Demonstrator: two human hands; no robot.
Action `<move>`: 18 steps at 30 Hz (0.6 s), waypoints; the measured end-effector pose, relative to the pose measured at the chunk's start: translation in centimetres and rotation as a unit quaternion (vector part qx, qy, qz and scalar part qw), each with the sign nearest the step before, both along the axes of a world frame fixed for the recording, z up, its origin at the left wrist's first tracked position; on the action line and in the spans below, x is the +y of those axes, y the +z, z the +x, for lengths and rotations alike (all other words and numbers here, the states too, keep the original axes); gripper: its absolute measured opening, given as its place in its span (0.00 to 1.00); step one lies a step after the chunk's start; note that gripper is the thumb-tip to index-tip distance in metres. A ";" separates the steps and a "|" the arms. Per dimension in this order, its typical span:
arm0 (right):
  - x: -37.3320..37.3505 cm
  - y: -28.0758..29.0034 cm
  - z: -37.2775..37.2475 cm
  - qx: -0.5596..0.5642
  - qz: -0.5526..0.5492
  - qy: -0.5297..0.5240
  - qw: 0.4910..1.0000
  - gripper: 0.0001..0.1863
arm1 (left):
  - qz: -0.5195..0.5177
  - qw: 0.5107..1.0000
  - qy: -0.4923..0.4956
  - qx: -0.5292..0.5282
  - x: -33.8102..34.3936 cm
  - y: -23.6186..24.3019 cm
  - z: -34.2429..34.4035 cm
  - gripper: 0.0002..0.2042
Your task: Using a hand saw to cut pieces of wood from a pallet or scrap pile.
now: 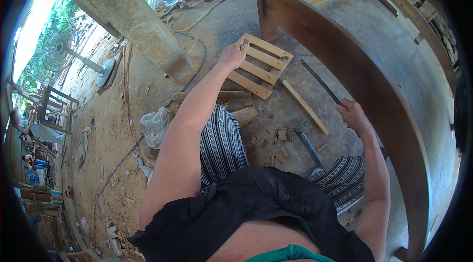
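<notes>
My left hand (234, 55) is closed on the upper left corner of a small slatted wooden panel (262, 71), which is tilted above the concrete floor. In my right hand (352, 114) is the near end of a long, narrow dark blade (319, 81); its far tip points up and left toward the panel, apart from it. A loose wooden strip (305, 108) lies between the panel and my right hand. Closer to me, a hammer (308, 145) with a blue handle rests among small wood offcuts (282, 135).
A large brown wooden bed frame (354, 60) curves along my right side. Ahead to the left stands a concrete post (143, 20), with a cable (199, 65) on the floor beside it. A clear plastic bag (155, 126) and a pedestal fan (101, 70) are at left.
</notes>
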State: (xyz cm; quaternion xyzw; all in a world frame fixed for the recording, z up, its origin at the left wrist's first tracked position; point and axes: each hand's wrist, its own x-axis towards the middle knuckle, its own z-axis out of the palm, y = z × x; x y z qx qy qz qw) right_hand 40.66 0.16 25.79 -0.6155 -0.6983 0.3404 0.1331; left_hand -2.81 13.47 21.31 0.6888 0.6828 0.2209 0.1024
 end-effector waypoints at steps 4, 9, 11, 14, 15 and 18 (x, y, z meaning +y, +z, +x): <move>0.0 0.0 0.1 0.007 -0.014 -0.011 1.000 0.13 | -0.030 0.998 -0.021 -0.047 0.2 -0.2 -0.3 0.24; -0.1 0.0 0.1 0.003 -0.003 -0.010 1.000 0.13 | -0.075 0.997 -0.015 -0.028 -0.2 0.1 0.0 0.21; -0.1 0.1 0.1 0.004 -0.008 -0.014 1.000 0.12 | -0.067 0.997 -0.023 -0.026 -0.4 0.3 0.0 0.21; 0.0 0.2 0.1 0.004 -0.014 -0.019 1.000 0.12 | -0.046 0.998 -0.033 -0.030 -0.6 0.5 0.0 0.20; 0.0 0.2 0.1 0.002 -0.009 -0.017 1.000 0.12 | -0.045 0.998 -0.026 -0.031 -0.7 0.6 0.0 0.20; 0.0 0.1 0.2 -0.005 -0.012 -0.018 1.000 0.12 | -0.039 0.997 -0.040 -0.050 -1.0 1.0 0.0 0.20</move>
